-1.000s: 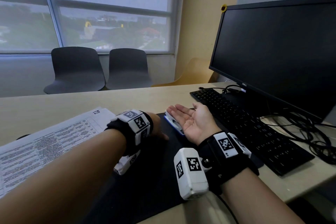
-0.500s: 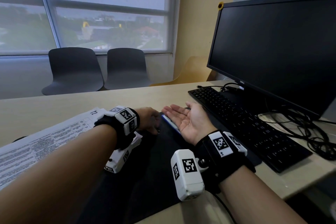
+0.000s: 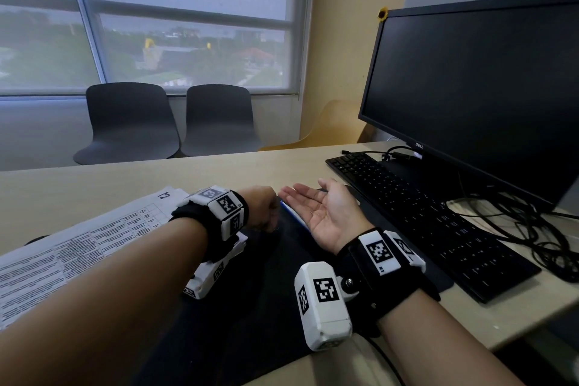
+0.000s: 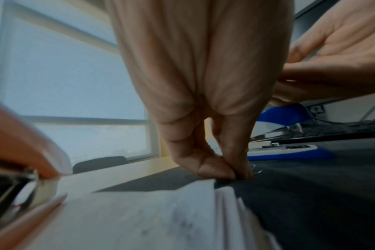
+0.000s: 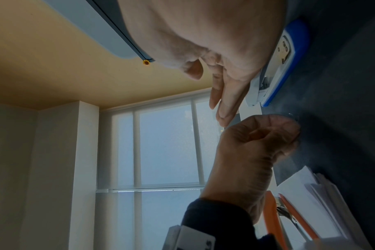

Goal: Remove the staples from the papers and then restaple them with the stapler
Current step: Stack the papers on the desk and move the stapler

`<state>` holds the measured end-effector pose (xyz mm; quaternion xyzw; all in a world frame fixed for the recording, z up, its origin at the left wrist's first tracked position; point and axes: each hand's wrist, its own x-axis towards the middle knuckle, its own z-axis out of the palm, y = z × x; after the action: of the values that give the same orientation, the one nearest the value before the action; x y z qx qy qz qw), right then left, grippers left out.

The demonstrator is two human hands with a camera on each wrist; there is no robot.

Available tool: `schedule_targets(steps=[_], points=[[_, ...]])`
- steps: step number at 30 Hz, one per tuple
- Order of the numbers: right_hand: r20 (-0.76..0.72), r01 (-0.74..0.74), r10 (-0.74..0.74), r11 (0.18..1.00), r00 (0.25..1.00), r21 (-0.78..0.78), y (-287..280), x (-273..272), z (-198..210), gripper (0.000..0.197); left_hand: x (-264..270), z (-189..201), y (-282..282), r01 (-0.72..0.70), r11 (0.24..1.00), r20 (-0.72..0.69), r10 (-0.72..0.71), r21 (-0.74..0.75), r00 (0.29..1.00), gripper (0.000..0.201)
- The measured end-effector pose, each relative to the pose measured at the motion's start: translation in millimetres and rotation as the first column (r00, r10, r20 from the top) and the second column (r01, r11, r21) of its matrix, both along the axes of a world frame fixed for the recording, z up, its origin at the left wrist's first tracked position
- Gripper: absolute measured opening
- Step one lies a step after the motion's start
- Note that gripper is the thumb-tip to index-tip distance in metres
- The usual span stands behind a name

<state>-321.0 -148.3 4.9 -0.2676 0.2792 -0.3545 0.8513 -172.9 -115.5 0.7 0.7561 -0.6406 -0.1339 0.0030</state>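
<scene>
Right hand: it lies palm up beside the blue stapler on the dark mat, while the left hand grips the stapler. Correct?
Not quite. The left hand does not grip the stapler; the left wrist view shows its fingertips pinched together on the mat, at the corner of the papers, apart from the stapler. The right hand does lie palm up beside the stapler, as the head view shows.
</scene>
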Motion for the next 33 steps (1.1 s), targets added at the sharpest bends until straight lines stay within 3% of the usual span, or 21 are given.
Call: schedule_targets(steps=[5,8,13,16,22,24,27,28,30,33], points=[[-0.005,0.001,-0.001,1.0,1.0,-0.001,-0.4,-1.4,-0.9,0.046,-9.2,-1.2,1.8,0.037,0.999,0.131,-0.04,0.02,0.991,0.008],[-0.018,0.001,-0.002,1.0,1.0,-0.011,0.0,-2.5,-1.7,0.045,-9.8,3.2,4.0,0.018,1.0,0.101,-0.018,0.0,0.995,0.013],[-0.051,0.049,-0.051,0.998,0.997,-0.029,-1.9,5.4,-1.5,0.041,1.0,36.8,1.5,-0.125,0.947,-0.164,0.079,-0.297,0.983,0.018],[-0.066,0.068,-0.068,0.998,0.996,0.001,-3.3,11.4,-2.4,0.048,-8.4,57.2,3.5,-0.133,0.891,-0.19,0.054,-0.433,0.98,0.022],[0.059,0.039,-0.045,0.994,0.997,0.106,1.7,8.6,0.2,0.052,-35.3,63.2,9.2,0.073,0.964,-0.071,-0.094,-0.256,0.993,0.015],[0.078,0.037,-0.046,0.993,0.996,0.108,3.0,6.0,1.3,0.054,-34.3,59.7,9.3,0.0,0.96,-0.184,-0.054,-0.28,0.981,0.022],[0.077,0.032,-0.04,0.994,0.996,0.101,1.3,1.7,1.2,0.057,-24.7,50.1,4.7,-0.27,0.906,-0.378,0.138,-0.325,0.916,0.023],[0.069,0.034,-0.041,0.995,0.997,0.097,0.3,0.4,1.3,0.056,-20.2,46.9,3.4,-0.33,0.888,-0.369,0.203,-0.321,0.907,0.022],[0.053,0.041,-0.045,0.996,0.998,0.077,-1.6,-0.7,1.4,0.055,-16.1,40.9,7.7,-0.332,0.916,-0.211,0.287,-0.226,0.934,0.017],[0.035,0.049,-0.051,0.997,0.998,0.054,-3.9,-1.3,1.0,0.053,-34.0,25.6,12.9,-0.192,0.979,0.161,0.18,0.062,0.97,0.031]])
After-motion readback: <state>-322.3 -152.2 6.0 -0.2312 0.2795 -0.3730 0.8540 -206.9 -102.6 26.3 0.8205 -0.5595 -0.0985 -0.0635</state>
